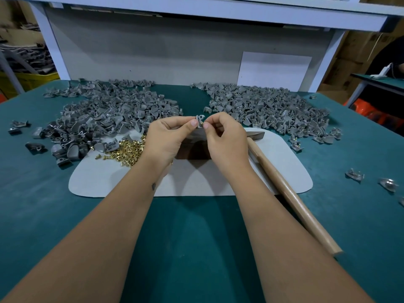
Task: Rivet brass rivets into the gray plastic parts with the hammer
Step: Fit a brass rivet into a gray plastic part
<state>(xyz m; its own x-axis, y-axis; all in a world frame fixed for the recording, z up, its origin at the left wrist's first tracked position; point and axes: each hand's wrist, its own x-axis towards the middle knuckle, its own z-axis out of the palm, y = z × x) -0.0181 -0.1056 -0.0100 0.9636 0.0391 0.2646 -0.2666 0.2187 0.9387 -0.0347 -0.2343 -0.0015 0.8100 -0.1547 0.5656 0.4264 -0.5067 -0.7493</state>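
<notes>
Gray plastic part sits upright, pinched in your left hand above the dark block. Your right hand pinches a brass rivet against its right side. Beside that wrist the wooden-handled hammer lies on the pale mat, head pointing away from you.

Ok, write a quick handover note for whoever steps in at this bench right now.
Left hand pinches one gray plastic part; right hand holds a brass rivet against it.
Hammer lies untouched on the mat, right side.
Loose rivets sit left on the mat; gray part piles lie behind, left and right.
Left: seat the rivet, hammer it, repeat.
</notes>
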